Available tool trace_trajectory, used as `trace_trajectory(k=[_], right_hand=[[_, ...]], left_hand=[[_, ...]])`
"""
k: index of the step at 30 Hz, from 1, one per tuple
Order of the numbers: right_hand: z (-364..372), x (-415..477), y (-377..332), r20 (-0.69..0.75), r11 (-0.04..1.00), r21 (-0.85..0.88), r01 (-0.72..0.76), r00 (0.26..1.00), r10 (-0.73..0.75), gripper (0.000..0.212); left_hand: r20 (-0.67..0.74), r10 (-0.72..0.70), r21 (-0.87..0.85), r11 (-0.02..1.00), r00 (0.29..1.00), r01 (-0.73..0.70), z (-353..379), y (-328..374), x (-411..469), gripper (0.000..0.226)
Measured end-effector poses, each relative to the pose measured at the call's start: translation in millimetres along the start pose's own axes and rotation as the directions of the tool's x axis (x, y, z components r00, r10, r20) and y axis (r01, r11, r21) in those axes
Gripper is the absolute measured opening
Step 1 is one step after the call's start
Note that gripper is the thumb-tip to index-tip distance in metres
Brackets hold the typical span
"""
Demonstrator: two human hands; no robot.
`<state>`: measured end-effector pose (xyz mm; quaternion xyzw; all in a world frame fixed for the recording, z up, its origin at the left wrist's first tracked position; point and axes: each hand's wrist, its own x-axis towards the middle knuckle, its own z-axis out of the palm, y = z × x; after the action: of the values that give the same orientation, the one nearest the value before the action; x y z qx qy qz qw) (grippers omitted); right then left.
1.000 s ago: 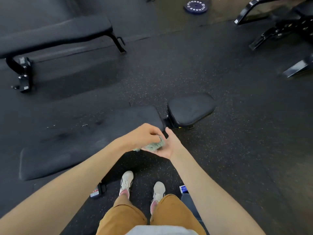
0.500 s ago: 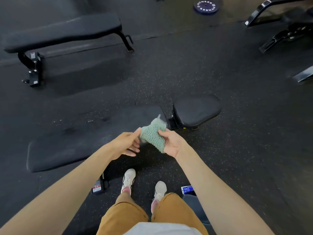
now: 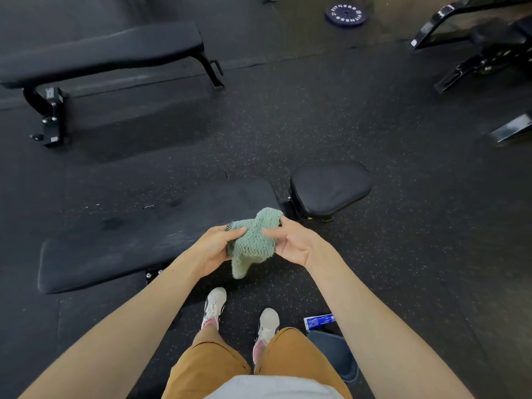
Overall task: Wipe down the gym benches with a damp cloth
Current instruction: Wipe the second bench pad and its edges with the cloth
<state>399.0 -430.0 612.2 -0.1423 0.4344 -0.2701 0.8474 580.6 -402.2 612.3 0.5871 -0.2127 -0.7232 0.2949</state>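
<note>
A fuzzy green cloth [image 3: 253, 240] is held in front of me, above the near edge of a black gym bench. My left hand [image 3: 217, 244] grips its left side and my right hand [image 3: 293, 240] pinches its right side; a corner hangs down below. The bench has a long back pad [image 3: 129, 240] lying flat and a separate seat pad [image 3: 329, 188] to the right. A second flat bench [image 3: 100, 53] stands further away at the upper left.
The floor is dark speckled rubber. A blue weight plate [image 3: 345, 14] lies at the far top. Black machine frames [image 3: 475, 56] stand at the upper right. My feet in white shoes [image 3: 214, 305] are below the hands, with a blue packet [image 3: 318, 322] beside them.
The cloth was bunched between both hands a second ago; it has since been spread out and lifted, and now hangs wider between my hands. The view has shifted slightly.
</note>
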Motion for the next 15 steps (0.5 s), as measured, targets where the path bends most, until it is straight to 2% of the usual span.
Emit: trace_trajectory(k=[3, 6, 8, 9, 10, 11, 12, 14, 15], right_hand=[[2, 1, -2, -0.018, 0.985, -0.153, 0.075, 0.997, -0.078, 0.067], [4, 1, -9, -0.045, 0.937, -0.267, 0.226, 0.968, -0.246, 0.061], [1, 4, -13, -0.062, 0.86, -0.426, 0.281, 0.939, -0.338, 0.052], [-1, 4, -14, -0.065, 0.812, -0.505, 0.293, 0.925, -0.374, 0.047], [-5, 5, -14, -0.063, 0.778, -0.551, 0.302, 0.915, -0.399, 0.045], [-7, 5, -14, -0.055, 0.769, -0.557, 0.315, 0.909, -0.413, 0.045], [-9, 4, -13, -0.044, 0.773, -0.541, 0.33, 0.907, -0.418, 0.045], [-11, 3, -11, -0.025, 0.784, -0.516, 0.346, 0.909, -0.417, 0.04], [-12, 1, -10, -0.019, 0.772, -0.532, 0.348, 0.906, -0.422, 0.034]], left_hand=[[0.018, 0.051, 0.005, 0.999, 0.999, -0.052, -3, 9, -3, 0.025], [0.178, 0.141, 0.02, 0.989, 0.974, -0.147, -4, 24, -9, 0.028], [0.239, 0.231, 0.254, 0.923, 0.943, -0.29, -4, 31, -10, 0.046], [0.267, 0.313, 0.416, 0.815, 0.911, -0.403, -5, 31, -8, 0.057], [0.314, 0.418, 0.552, 0.65, 0.852, -0.522, -6, 29, -5, 0.059], [0.394, 0.529, 0.64, 0.428, 0.751, -0.638, -6, 27, -3, 0.051], [0.496, 0.609, 0.696, 0.147, 0.618, -0.703, -8, 23, -1, 0.04], [0.712, 0.576, 0.676, -0.408, 0.402, -0.614, -12, 21, -6, 0.026], [0.817, 0.468, 0.574, -0.601, 0.337, -0.556, -16, 18, -8, 0.027]])
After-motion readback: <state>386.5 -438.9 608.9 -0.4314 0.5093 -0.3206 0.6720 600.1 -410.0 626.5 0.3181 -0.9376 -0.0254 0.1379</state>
